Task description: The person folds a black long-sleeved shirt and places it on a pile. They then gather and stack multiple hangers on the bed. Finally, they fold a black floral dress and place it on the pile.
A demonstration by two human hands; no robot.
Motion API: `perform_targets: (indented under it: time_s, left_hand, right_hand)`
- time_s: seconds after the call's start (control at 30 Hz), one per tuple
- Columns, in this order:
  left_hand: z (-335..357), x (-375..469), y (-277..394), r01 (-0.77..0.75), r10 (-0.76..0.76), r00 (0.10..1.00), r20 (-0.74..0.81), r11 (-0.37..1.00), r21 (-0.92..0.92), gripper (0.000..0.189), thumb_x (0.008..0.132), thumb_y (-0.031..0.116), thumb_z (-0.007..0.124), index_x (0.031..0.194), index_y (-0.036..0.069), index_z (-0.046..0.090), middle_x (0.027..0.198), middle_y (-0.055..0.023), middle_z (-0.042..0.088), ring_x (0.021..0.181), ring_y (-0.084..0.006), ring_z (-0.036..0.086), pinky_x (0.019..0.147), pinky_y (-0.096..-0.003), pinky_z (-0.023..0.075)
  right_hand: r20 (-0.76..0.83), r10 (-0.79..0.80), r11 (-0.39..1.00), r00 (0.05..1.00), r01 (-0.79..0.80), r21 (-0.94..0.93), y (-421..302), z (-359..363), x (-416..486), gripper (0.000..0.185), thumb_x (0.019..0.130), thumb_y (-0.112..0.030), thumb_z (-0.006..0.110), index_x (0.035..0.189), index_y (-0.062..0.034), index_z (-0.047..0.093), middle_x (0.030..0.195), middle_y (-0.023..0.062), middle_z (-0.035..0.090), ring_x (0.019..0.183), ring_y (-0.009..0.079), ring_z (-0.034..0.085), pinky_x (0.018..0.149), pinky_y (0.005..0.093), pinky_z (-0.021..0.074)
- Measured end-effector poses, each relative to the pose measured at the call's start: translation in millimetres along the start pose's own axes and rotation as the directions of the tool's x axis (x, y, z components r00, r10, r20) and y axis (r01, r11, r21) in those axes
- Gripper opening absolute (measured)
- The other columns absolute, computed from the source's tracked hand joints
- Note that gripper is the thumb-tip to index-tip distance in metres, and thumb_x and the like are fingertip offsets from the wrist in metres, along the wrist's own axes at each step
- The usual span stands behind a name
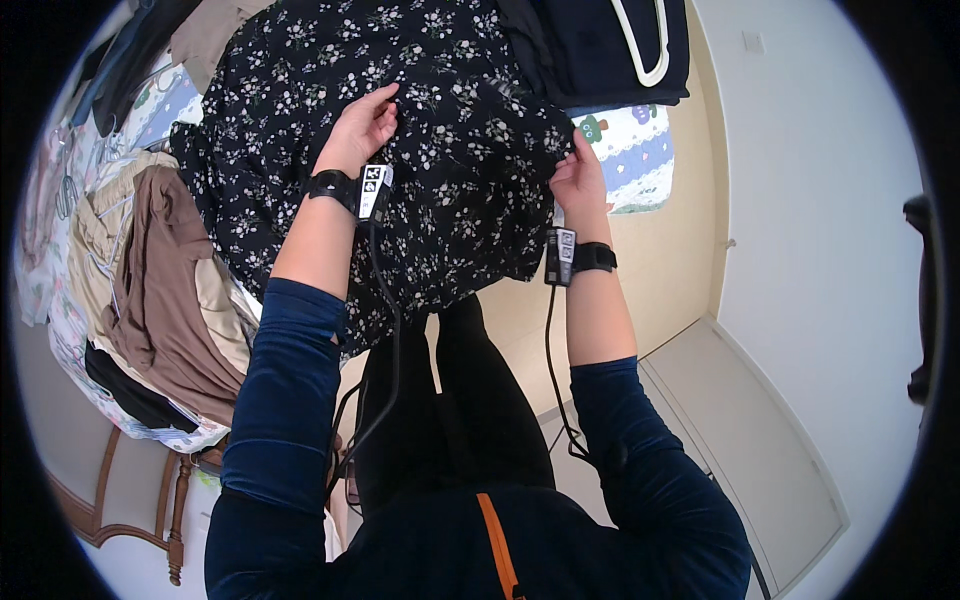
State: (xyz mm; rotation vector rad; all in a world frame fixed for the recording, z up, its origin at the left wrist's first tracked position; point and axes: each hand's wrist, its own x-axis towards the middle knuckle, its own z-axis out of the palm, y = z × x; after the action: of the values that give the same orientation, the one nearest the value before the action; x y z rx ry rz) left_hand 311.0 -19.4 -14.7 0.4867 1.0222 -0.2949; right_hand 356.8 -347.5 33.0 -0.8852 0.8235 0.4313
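A black garment with a small white floral print is spread in front of me and hangs over the near edge of the bed. My right hand pinches its right edge between thumb and fingers. Over the upper middle of the cloth is my left hand, palm turned inward and fingers loosely curled; no cloth shows gripped in it. Each wrist wears a black strap with a small cabled device.
Brown and beige clothes with hangers lie at the left on a patterned bedsheet. Folded dark clothing with a white hanger on top lies at the upper right. A wooden headboard stands lower left; a wall rises at right.
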Motion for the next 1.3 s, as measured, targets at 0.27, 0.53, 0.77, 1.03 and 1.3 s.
perform_targets:
  time_s: [0.27,0.53,0.77,1.03,1.3]
  left_hand:
    - [10,-12,13,0.075,-0.072,0.997,-0.029,0.989,0.129,0.034,0.083,0.028,0.078,0.098,0.005,0.058,0.09,-0.0086,0.063,0.082,-0.0215,0.067,0.074,-0.0372,0.0611]
    - [-39,-41,2,-0.051,0.059,0.998,-0.025,0.965,0.257,0.032,0.09,0.002,0.048,0.122,0.001,0.052,0.119,-0.0144,0.062,0.099,-0.0228,0.064,0.085,-0.0376,0.0585]
    - [-46,-38,13,-0.042,0.068,0.998,-0.017,0.78,0.624,0.04,0.09,0.029,0.059,0.123,0.008,0.054,0.118,-0.0086,0.065,0.109,-0.0193,0.056,0.094,-0.039,0.0457]
    - [-56,-29,-5,-0.366,0.368,0.894,0.256,0.267,0.892,0.061,0.076,0.002,0.077,0.131,0.007,0.052,0.109,-0.0045,0.062,0.104,-0.0143,0.056,0.094,-0.0278,0.0447]
    - [-46,-23,-12,-0.32,0.557,0.807,0.196,0.135,0.938,0.06,0.074,0.023,0.084,0.126,0.007,0.058,0.11,-0.0127,0.065,0.101,-0.0205,0.063,0.087,-0.0313,0.051]
  right_hand:
    - [0.261,0.066,0.988,0.963,-0.026,-0.152,0,29,-63,0.042,0.096,-0.011,0.051,0.137,-0.0019,0.049,0.128,0.011,0.06,0.117,0.0203,0.058,0.098,0.0347,0.0482]
    - [0.419,0.107,0.726,0.902,0.217,-0.653,31,-9,-118,0.039,0.084,0.007,0.059,0.12,-0.0069,0.056,0.111,-0.0019,0.058,0.104,0.0096,0.054,0.09,0.0242,0.044]
    - [0.087,0.18,0.561,0.98,-0.03,-0.827,113,-47,-133,0.037,0.089,-0.02,0.067,0.121,-0.0061,0.056,0.113,0.0058,0.059,0.107,0.0172,0.058,0.09,0.0301,0.048]
    - [-0.059,0.2,0.687,0.978,-0.182,-0.704,125,-32,-102,0.039,0.09,-0.033,0.068,0.111,-0.002,0.058,0.096,0.0029,0.064,0.086,0.0113,0.062,0.072,0.0233,0.0479]
    - [-0.097,-0.213,0.377,0.972,-0.009,-0.926,133,-48,-104,0.036,0.076,-0.015,0.072,0.103,-0.0001,0.054,0.077,0.0095,0.063,0.069,0.0186,0.062,0.066,0.0294,0.051]
